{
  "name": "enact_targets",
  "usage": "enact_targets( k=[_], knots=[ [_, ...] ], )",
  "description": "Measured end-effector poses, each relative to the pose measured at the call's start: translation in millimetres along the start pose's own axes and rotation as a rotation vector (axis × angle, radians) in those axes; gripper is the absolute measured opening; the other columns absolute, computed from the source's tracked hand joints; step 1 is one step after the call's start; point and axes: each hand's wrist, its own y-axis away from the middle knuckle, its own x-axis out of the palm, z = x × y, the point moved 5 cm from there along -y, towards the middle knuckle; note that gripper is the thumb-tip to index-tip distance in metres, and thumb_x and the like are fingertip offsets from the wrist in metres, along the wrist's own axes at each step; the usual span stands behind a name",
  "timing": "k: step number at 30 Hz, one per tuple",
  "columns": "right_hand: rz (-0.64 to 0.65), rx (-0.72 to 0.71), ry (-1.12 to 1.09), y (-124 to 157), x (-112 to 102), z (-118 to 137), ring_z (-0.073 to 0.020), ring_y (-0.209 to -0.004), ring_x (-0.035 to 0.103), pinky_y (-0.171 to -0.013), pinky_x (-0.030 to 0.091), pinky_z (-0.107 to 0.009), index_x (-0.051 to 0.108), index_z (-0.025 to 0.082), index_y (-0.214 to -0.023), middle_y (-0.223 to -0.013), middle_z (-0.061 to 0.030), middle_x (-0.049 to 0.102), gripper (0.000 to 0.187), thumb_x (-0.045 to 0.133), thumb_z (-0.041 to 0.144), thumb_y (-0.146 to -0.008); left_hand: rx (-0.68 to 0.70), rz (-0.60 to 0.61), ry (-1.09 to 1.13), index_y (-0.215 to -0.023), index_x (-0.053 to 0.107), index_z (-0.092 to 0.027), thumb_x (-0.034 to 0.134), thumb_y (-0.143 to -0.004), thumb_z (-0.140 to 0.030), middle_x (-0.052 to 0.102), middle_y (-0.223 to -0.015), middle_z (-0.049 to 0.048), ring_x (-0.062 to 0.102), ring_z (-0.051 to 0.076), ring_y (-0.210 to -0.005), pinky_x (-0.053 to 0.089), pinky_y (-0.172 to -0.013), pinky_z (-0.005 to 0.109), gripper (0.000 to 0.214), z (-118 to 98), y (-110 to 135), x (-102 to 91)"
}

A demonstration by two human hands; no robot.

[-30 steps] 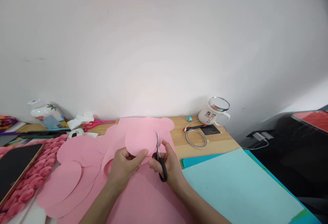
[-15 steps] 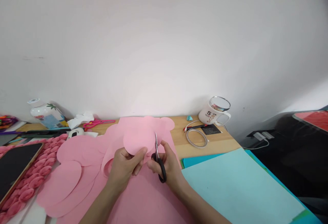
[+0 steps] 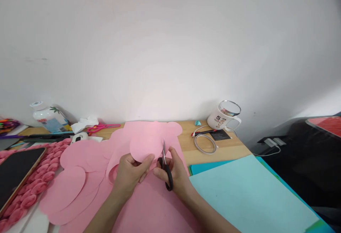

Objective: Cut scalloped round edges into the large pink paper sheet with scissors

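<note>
Pink paper piece [image 3: 145, 144], one, rounded in outline: raised above a larger pink sheet [image 3: 160, 204] at the middle of the wooden desk [image 3: 190, 157]. Left hand [image 3: 130, 172]: thumb on top, fingers curled beneath, pinching the piece firmly by its near edge. Black-handled scissors [image 3: 169, 179], one pair: blades pointing away from the wearer, at the right edge of the piece; whether they are parted there is too small to tell. Right hand [image 3: 176, 170]: wrapped around the scissor handles, thumb toward the left hand.

To the left: rounded pink cut-outs [image 3: 64, 190], several, overlapping; a dark-screened phone [image 3: 18, 172] on a pink knobbly mat [image 3: 39, 188]. Behind these: pink scissors [image 3: 99, 128], crumpled white tissue [image 3: 84, 123], white bottle [image 3: 50, 118].

To the right: light-blue sheet [image 3: 250, 194], lying flat; beyond it, a looped cable [image 3: 195, 145], a black card [image 3: 220, 135] and a white mug [image 3: 218, 120], handle facing right.
</note>
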Motion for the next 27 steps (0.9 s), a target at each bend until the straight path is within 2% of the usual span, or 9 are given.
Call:
enact_targets(
  k=[5,18,27],
  knots=[
    [-0.016,-0.001,0.001,-0.7,-0.6,0.0,-0.0101,-0.051,0.042,-0.049,0.033,-0.021,0.034,0.02,-0.11,-0.056,0.0085,0.047,0.072,0.079,0.033,-0.055,0.015,0.015,0.024,-0.033,0.031,-0.02,0.061,-0.06,-0.036,0.027,-0.027,-0.0082,0.025,0.005,-0.03,0.022,-0.035,0.021,0.043,-1.9,1.7,0.9],
    [0.003,0.004,0.011,-0.6,0.6,-1.8,-0.0077,-0.046,0.034,-0.045,0.024,-0.02,0.036,0.019,-0.109,-0.056,0.0088,0.044,0.066,0.076,0.036,-0.059,0.023,0.031,-0.004,-0.034,0.034,-0.019,0.059,-0.063,-0.037,0.03,-0.027,-0.007,0.027,0.006,-0.03,0.022,-0.036,0.022,0.043,-0.3,1.6,1.6],
    [0.006,0.011,0.005,-1.2,0.0,-4.1,-0.0086,-0.048,0.036,-0.046,0.026,-0.02,0.034,0.02,-0.107,-0.057,0.0082,0.046,0.064,0.075,0.034,-0.06,0.025,0.045,0.017,-0.033,0.033,-0.02,0.06,-0.063,-0.037,0.031,-0.026,-0.0067,0.028,0.006,-0.029,0.023,-0.035,0.022,0.044,2.5,0.0,2.1]
  ],
)
